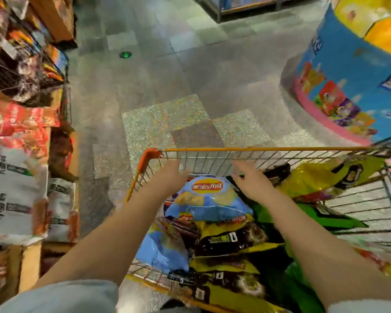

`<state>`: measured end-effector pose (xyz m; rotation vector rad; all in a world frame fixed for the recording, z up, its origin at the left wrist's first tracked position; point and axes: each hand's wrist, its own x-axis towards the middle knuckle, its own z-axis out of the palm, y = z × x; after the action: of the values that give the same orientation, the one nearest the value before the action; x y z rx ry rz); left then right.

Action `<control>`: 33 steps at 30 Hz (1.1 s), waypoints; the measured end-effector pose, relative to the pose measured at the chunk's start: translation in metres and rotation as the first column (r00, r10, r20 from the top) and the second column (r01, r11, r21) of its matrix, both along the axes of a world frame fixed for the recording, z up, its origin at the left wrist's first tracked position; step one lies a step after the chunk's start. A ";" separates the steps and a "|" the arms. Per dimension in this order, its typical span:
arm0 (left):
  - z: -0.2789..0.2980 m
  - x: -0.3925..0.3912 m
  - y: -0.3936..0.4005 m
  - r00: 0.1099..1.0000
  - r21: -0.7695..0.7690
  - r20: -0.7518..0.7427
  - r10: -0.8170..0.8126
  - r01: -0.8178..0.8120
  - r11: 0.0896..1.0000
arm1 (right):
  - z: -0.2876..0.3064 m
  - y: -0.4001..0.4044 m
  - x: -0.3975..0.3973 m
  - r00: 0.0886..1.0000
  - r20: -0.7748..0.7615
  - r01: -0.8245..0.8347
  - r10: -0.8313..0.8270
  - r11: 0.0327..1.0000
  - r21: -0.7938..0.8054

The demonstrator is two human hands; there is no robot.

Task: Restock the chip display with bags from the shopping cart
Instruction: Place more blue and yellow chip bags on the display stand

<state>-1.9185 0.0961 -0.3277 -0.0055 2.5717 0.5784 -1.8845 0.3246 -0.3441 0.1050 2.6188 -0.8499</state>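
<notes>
With both hands spread and empty, left hand (171, 175) and right hand (253, 180) should pinch the blue chip bag (207, 202) by its top corners at the shopping cart's (257, 149) twelve o'clock end.

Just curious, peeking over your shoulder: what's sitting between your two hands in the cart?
In the head view, the top of a light blue chip bag lies between the left hand and the right hand, below the cart's far wire wall.
</notes>
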 end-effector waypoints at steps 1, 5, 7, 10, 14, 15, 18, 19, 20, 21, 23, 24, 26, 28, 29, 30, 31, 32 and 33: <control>-0.010 -0.006 0.004 0.999 0.002 0.044 -0.006 0.006 1.000 | -0.011 0.004 -0.008 0.998 0.034 -0.057 0.057 0.998 0.024; -0.050 -0.018 0.013 0.973 0.031 0.220 0.074 -0.083 0.996 | -0.042 0.013 -0.024 0.986 0.166 -0.026 0.030 0.999 -0.023; -0.065 -0.017 0.013 0.930 0.084 0.333 0.156 -0.194 0.977 | -0.054 0.006 -0.024 0.965 0.260 0.077 -0.041 0.989 -0.129; -0.078 -0.008 0.016 0.808 0.189 0.537 0.242 -0.394 0.899 | -0.070 -0.015 -0.017 0.913 0.401 0.207 -0.080 0.936 -0.285; -0.078 0.007 0.018 0.724 0.289 0.614 0.314 -0.577 0.764 | -0.080 -0.034 -0.007 0.821 0.541 0.399 -0.180 0.860 -0.319; -0.077 0.009 0.017 0.715 0.316 0.627 0.308 -0.596 0.738 | -0.077 -0.037 -0.006 0.812 0.548 0.427 -0.202 0.846 -0.321; -0.069 0.013 0.009 0.732 0.399 0.636 0.245 -0.584 0.707 | -0.061 -0.040 -0.002 0.799 0.544 0.498 -0.259 0.791 -0.355; -0.061 0.015 0.008 0.766 0.422 0.605 0.217 -0.539 0.729 | -0.054 -0.041 0.002 0.801 0.531 0.513 -0.275 0.772 -0.375; -0.052 0.017 0.006 0.797 0.432 0.576 0.184 -0.487 0.759 | -0.045 -0.041 0.008 0.805 0.513 0.531 -0.298 0.748 -0.397; -0.045 0.017 0.004 0.828 0.447 0.541 0.149 -0.433 0.782 | -0.038 -0.042 0.016 0.808 0.491 0.547 -0.326 0.727 -0.416; -0.026 0.017 0.001 0.875 0.426 0.482 0.038 -0.272 0.863 | -0.025 -0.043 0.038 0.812 0.426 0.570 -0.398 0.696 -0.437; -0.013 0.017 0.000 0.894 0.403 0.447 -0.014 -0.187 0.896 | -0.017 -0.045 0.052 0.810 0.385 0.584 -0.442 0.674 -0.453; 0.008 0.016 0.004 0.903 0.411 0.418 -0.102 -0.088 0.907 | -0.001 -0.049 0.073 0.791 0.336 0.610 -0.511 0.620 -0.493; 0.031 0.019 0.013 0.907 0.417 0.348 -0.236 0.075 0.906 | 0.016 -0.053 0.098 0.760 0.289 0.637 -0.582 0.584 -0.503; 0.042 0.020 0.019 0.902 0.408 0.307 -0.303 0.163 0.898 | 0.026 -0.056 0.111 0.749 0.248 0.643 -0.614 0.583 -0.497; 0.050 0.020 0.025 0.896 0.399 0.265 -0.357 0.235 0.886 | 0.034 -0.059 0.122 0.743 0.204 0.636 -0.638 0.578 -0.511; 0.055 0.019 0.030 0.882 0.389 0.231 -0.410 0.302 0.870 | 0.044 -0.063 0.134 0.731 0.172 0.631 -0.660 0.559 -0.538; 0.060 0.019 0.036 0.866 0.377 0.208 -0.454 0.357 0.854 | 0.053 -0.066 0.146 0.727 0.154 0.615 -0.669 0.535 -0.580; 0.066 0.020 0.041 0.851 0.365 0.170 -0.497 0.414 0.834 | 0.064 -0.071 0.158 0.728 0.134 0.592 -0.672 0.518 -0.617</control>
<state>-1.8984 0.1371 -0.2613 0.5967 2.0893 0.7337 -1.7268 0.2537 -0.2799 0.9045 2.2100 -2.0027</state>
